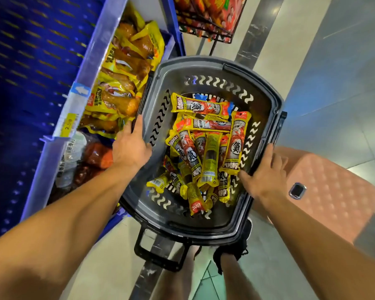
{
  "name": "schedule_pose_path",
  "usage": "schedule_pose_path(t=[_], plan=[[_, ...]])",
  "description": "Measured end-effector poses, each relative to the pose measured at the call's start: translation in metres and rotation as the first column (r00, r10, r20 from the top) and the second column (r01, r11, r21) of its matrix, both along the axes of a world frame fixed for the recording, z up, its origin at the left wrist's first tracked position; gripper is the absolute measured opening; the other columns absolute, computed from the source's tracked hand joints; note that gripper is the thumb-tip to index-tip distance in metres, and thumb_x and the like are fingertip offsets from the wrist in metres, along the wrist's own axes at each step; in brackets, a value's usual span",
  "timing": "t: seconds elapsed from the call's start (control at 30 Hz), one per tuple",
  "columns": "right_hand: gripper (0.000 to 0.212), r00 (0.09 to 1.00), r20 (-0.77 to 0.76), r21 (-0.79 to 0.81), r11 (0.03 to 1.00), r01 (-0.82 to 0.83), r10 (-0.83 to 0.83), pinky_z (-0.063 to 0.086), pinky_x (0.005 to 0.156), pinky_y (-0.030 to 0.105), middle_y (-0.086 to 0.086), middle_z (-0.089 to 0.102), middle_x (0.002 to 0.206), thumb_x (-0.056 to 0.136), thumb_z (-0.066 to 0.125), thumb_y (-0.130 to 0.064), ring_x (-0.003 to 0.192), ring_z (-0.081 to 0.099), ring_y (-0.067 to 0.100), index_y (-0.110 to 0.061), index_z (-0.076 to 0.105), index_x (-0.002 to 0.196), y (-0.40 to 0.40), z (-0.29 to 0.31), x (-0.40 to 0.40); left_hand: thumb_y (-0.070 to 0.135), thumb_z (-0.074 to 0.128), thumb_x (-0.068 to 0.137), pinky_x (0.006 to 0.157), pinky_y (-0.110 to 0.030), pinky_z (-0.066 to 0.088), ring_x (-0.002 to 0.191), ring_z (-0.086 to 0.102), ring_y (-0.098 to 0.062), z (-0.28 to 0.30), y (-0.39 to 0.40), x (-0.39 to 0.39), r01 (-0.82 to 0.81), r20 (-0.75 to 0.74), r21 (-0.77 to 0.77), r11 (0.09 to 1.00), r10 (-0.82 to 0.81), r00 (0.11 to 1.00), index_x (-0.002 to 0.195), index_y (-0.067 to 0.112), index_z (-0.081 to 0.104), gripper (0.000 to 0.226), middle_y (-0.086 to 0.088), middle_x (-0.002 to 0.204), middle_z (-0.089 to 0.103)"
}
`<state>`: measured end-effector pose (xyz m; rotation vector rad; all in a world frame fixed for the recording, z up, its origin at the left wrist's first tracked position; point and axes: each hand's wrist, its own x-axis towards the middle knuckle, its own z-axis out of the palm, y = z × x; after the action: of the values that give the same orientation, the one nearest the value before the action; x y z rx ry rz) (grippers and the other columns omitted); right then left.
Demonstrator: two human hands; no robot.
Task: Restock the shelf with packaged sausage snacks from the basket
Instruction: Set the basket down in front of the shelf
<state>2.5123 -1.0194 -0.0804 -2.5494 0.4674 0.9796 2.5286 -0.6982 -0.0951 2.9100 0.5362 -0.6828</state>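
- Sausage snacks [206, 146] in yellow-and-red wrappers lie heaped in the bottom of a dark grey basket [210, 68]; the lower packs are buried under the upper ones, so their number cannot be told.
- Left hand [131, 146] grips the basket's left rim, thumb inside the wall and the fingers curled over the outer edge, mostly out of sight.
- Right hand [264, 172] grips the right rim, thumb pointing in toward the nearest pack, fingers wrapped over the edge; a watch [297, 190] sits on that wrist.
- A black handle [158, 252] hangs folded down from the near end of the basket, partly hiding the person's legs and a dark shoe [240, 245] below.
- Just left of the basket, a blue shelf [30, 61] holds yellow packs of meat snacks [126, 68], with paler and red packs nearer the camera that are blurred.
- A wire rack [206, 20] of red packs is cut off at the top edge.
- A pink stool [333, 191] stands at the right, blurred.
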Motion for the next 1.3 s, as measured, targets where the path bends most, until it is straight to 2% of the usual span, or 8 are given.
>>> schedule_pose_path(t=[0.1, 0.4, 0.57, 0.67, 0.97, 1.1, 1.23, 1.3], plan=[[0.093, 0.987, -0.030, -0.070, 0.984, -0.161, 0.159, 0.018, 0.118, 0.050, 0.012, 0.008, 0.163, 0.088, 0.058, -0.056, 0.149, 0.007, 0.039, -0.023, 0.006, 0.157, -0.009, 0.035, -0.001, 0.039, 0.063, 0.085, 0.097, -0.052, 0.045, 0.124, 0.047, -0.040, 0.036, -0.027, -0.006, 0.071, 0.014, -0.029, 0.997, -0.071, 0.997, 0.147, 0.012, 0.031, 0.075, -0.018, 0.142, 0.043], [0.076, 0.836, 0.113, -0.034, 0.843, -0.537, 0.537, 0.014, 0.122, 0.047, 0.006, 0.019, 0.163, 0.092, 0.047, -0.054, 0.151, 0.009, 0.033, -0.028, 0.015, 0.156, -0.097, 0.170, -0.006, 0.046, 0.053, 0.093, 0.117, -0.049, 0.017, 0.148, 0.014, -0.031, 0.190, -0.205, -0.065, -0.024, 0.096, -0.207, 0.978, 0.044, 0.994, 0.154, 0.026, 0.020, 0.071, -0.009, 0.161, 0.019], [0.078, 0.662, 0.174, -0.064, 0.679, -0.731, 0.729, 0.012, 0.121, 0.048, 0.005, 0.013, 0.165, 0.092, 0.046, -0.055, 0.151, 0.006, 0.034, -0.027, 0.012, 0.157, -0.165, 0.246, 0.002, 0.051, 0.039, 0.081, 0.113, -0.053, 0.029, 0.139, 0.034, -0.037, 0.257, -0.294, -0.107, -0.115, 0.207, -0.180, 0.977, 0.151, 0.967, 0.150, 0.019, 0.035, 0.076, -0.015, 0.152, 0.038], [0.080, 0.518, 0.191, -0.134, 0.545, -0.827, 0.834, 0.009, 0.122, 0.048, 0.004, 0.007, 0.166, 0.095, 0.044, -0.057, 0.152, 0.001, 0.032, -0.026, 0.005, 0.158, -0.183, 0.292, 0.009, 0.051, 0.045, 0.083, 0.113, -0.052, 0.025, 0.141, 0.030, -0.038, 0.293, -0.323, -0.126, -0.180, 0.265, -0.179, 0.967, 0.223, 0.938, 0.150, 0.019, 0.036, 0.075, -0.015, 0.154, 0.036], [0.081, 0.146, 0.262, -0.210, 0.204, -0.956, 0.954, 0.008, 0.122, 0.046, 0.004, 0.009, 0.166, 0.094, 0.042, -0.057, 0.152, 0.002, 0.031, -0.026, 0.004, 0.158, -0.123, 0.368, 0.028, 0.054, 0.047, 0.088, 0.118, -0.053, 0.018, 0.147, 0.019, -0.032, 0.343, -0.313, -0.163, -0.447, 0.348, -0.195, 0.873, 0.488, 0.800, 0.153, 0.025, 0.027, 0.074, -0.009, 0.159, 0.027], [0.085, 0.026, 0.272, -0.245, 0.096, -0.965, 0.962, 0.014, 0.121, 0.048, 0.007, 0.017, 0.164, 0.084, 0.031, -0.062, 0.151, 0.007, 0.033, -0.024, 0.011, 0.158, -0.076, 0.367, 0.036, 0.048, 0.057, 0.089, 0.117, -0.051, 0.018, 0.146, 0.022, -0.035, 0.343, -0.284, -0.172, -0.532, 0.365, -0.244, 0.811, 0.585, 0.724, 0.151, 0.024, 0.031, 0.071, -0.011, 0.158, 0.028], [0.081, -0.086, 0.236, -0.270, -0.020, -0.963, 0.968, 0.012, 0.122, 0.047, 0.007, 0.016, 0.164, 0.094, 0.046, -0.055, 0.152, 0.006, 0.033, -0.024, 0.008, 0.158, -0.037, 0.353, 0.040, 0.051, 0.045, 0.095, 0.121, -0.044, 0.005, 0.151, 0.002, -0.026, 0.325, -0.258, -0.177, -0.607, 0.295, -0.252, 0.754, 0.657, 0.694, 0.155, 0.031, 0.013, 0.071, -0.002, 0.164, 0.005], [0.080, -0.109, 0.233, -0.269, -0.044, -0.962, 0.966, 0.014, 0.122, 0.047, 0.008, 0.019, 0.164, 0.093, 0.045, -0.056, 0.151, 0.009, 0.033, -0.024, 0.011, 0.158, -0.019, 0.338, 0.043, 0.051, 0.044, 0.094, 0.120, -0.044, 0.006, 0.150, 0.004, -0.026, 0.312, -0.248, -0.178, -0.615, 0.301, -0.265, 0.743, 0.670, 0.679, 0.155, 0.031, 0.015, 0.070, -0.002, 0.164, 0.008]])
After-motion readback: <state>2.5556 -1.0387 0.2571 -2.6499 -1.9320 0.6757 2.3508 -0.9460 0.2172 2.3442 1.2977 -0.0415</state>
